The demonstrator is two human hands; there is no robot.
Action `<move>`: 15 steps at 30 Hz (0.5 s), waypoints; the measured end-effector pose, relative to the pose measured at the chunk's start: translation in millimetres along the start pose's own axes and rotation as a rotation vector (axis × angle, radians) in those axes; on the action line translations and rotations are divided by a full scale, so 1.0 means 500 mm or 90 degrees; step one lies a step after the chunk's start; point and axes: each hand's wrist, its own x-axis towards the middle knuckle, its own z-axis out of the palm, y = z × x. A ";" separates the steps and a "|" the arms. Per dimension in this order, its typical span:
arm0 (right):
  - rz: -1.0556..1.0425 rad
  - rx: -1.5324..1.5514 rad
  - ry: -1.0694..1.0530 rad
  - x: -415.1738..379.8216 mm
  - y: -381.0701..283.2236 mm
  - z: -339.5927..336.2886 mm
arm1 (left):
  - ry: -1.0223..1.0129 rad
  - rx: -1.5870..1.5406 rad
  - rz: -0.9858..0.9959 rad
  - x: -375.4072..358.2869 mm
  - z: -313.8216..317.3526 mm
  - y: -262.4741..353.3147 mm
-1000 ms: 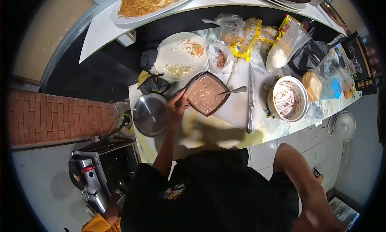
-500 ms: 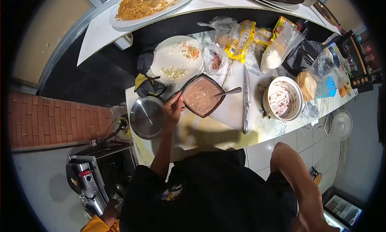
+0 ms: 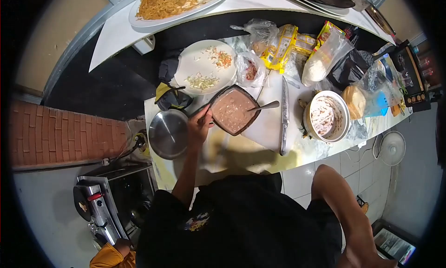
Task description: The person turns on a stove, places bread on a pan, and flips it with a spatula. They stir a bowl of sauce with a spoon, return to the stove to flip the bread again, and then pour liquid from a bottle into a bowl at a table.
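Note:
My left hand [image 3: 200, 125] grips the left corner of a dark square bowl [image 3: 251, 120], its fingers closed at the rim. Pinkish-brown sauce [image 3: 230, 111] with pale lumps fills the bowl, and a metal spoon [image 3: 267, 105] leans in it with the handle out to the right. My right arm [image 3: 344, 203] is bent at my side, away from the counter; my right hand [image 3: 367, 260] is partly cut off at the bottom edge, its fingers hidden. Left of the bowl lies a round metal lid or pan [image 3: 168, 134]. A long knife [image 3: 284, 114] rests to the right.
Behind the bowl, a white plate [image 3: 186, 63] carries shredded vegetables. A white tub [image 3: 344, 128] smeared with sauce stands on the right, near bread in plastic [image 3: 355, 103]. Yellow packets [image 3: 281, 47] and bags line the back. A noodle platter [image 3: 135, 22] sits on the upper shelf. Another person's orange sleeve [image 3: 109, 257] shows lower left.
The view has shifted slightly. At the lower left, the other person's arm has moved a little. My left hand keeps its hold on the bowl, and my right arm stays in place.

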 end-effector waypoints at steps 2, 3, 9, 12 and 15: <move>0.002 0.008 0.003 0.003 -0.002 -0.002 | 0.011 0.000 -0.001 0.000 0.001 -0.001; 0.004 0.012 0.001 0.003 -0.001 -0.004 | 0.021 -0.003 -0.002 0.001 0.006 -0.002; 0.006 0.053 0.025 0.011 -0.040 -0.006 | 0.019 0.005 -0.024 0.002 0.004 0.001; -0.004 0.085 0.052 0.019 -0.060 0.001 | 0.012 0.013 -0.020 0.001 0.006 0.009; 0.014 0.054 0.025 0.007 -0.037 -0.008 | 0.016 0.012 -0.024 -0.001 0.007 0.009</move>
